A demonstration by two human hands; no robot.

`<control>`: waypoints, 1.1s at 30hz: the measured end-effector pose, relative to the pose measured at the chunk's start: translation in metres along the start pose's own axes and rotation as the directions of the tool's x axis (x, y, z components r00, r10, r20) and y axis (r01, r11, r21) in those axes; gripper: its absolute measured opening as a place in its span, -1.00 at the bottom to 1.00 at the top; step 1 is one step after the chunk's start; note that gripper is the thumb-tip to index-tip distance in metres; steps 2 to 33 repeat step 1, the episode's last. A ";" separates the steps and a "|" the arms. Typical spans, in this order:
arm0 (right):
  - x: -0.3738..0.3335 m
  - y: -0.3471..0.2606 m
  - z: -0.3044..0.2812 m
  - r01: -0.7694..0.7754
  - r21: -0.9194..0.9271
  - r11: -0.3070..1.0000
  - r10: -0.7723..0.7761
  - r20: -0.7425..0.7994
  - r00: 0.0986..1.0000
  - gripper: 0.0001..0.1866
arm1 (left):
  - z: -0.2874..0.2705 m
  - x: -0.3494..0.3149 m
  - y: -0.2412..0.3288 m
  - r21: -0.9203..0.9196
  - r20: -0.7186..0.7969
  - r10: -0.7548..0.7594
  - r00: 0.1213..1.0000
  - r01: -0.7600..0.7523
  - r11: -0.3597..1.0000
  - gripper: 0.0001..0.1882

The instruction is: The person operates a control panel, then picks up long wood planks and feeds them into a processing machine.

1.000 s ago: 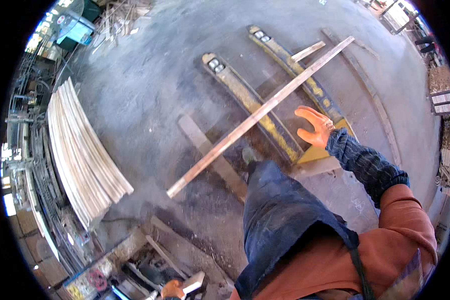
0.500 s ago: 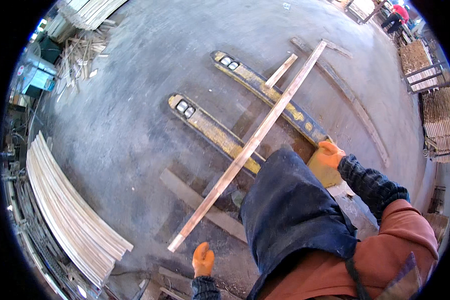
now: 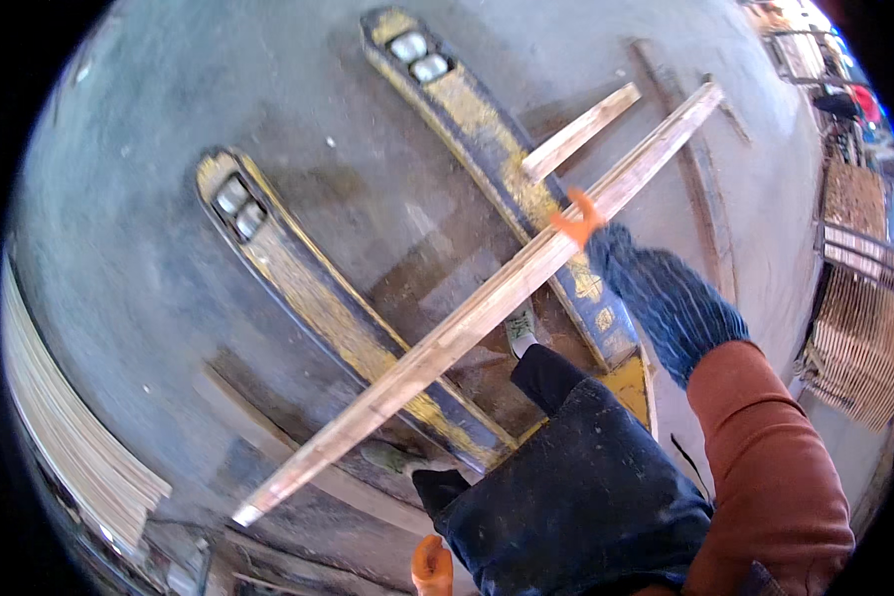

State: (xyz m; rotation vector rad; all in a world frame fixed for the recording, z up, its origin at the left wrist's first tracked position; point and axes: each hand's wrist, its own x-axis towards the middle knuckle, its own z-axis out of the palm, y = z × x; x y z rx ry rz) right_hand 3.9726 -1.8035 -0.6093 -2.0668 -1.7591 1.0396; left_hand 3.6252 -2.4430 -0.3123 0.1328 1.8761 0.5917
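Note:
My right hand (image 3: 578,221), in an orange glove, is on a long pale wooden board (image 3: 447,343), its thumb and fingers bent over the far edge. The fingertips are partly hidden. The board lies slantwise across the two worn yellow and dark forks of a pallet truck, the far fork (image 3: 482,149) and the near fork (image 3: 318,288). My left hand (image 3: 430,568), also gloved in orange, is at the lower edge, apart from the board. Its fingers look curled, but most of the hand is cut off. A short wooden piece (image 3: 581,131) rests with one end on the far fork.
Long strips of wood (image 3: 65,427) are stacked at the left. Another plank (image 3: 308,452) lies on the floor beside the near fork. A dark strip (image 3: 700,169) lies beyond the board's far end. Stacked timber (image 3: 854,318) stands at the right, with a person in red (image 3: 864,104) farther back.
My right hand has left the yellow base of the forks and reached forward onto the board. The left hand is lower in view. The view has come closer to the forks.

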 end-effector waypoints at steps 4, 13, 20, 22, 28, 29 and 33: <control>0.043 0.021 0.013 0.079 -0.027 0.997 -0.079 -0.017 0.997 -0.08 | 0.022 -0.003 -0.015 -0.015 -0.009 -0.044 0.999 0.044 0.999 -0.43; 0.043 0.021 0.013 0.079 -0.027 0.997 -0.079 -0.017 0.997 -0.08 | 0.022 -0.003 -0.015 -0.015 -0.009 -0.044 0.999 0.044 0.999 -0.43; 0.043 0.021 0.013 0.079 -0.027 0.997 -0.079 -0.017 0.997 -0.08 | 0.022 -0.003 -0.015 -0.015 -0.009 -0.044 0.999 0.044 0.999 -0.43; 0.043 0.021 0.013 0.079 -0.027 0.997 -0.079 -0.017 0.997 -0.08 | 0.022 -0.003 -0.015 -0.015 -0.009 -0.044 0.999 0.044 0.999 -0.43; 0.043 0.021 0.013 0.079 -0.027 0.997 -0.079 -0.017 0.997 -0.08 | 0.022 -0.003 -0.015 -0.015 -0.009 -0.044 0.999 0.044 0.999 -0.43; 0.043 0.021 0.013 0.079 -0.027 0.997 -0.079 -0.017 0.997 -0.08 | 0.022 -0.003 -0.015 -0.015 -0.009 -0.044 0.999 0.044 0.999 -0.43; 0.043 0.021 0.013 0.079 -0.027 0.997 -0.079 -0.017 0.997 -0.08 | 0.022 -0.003 -0.015 -0.015 -0.009 -0.044 0.999 0.044 0.999 -0.43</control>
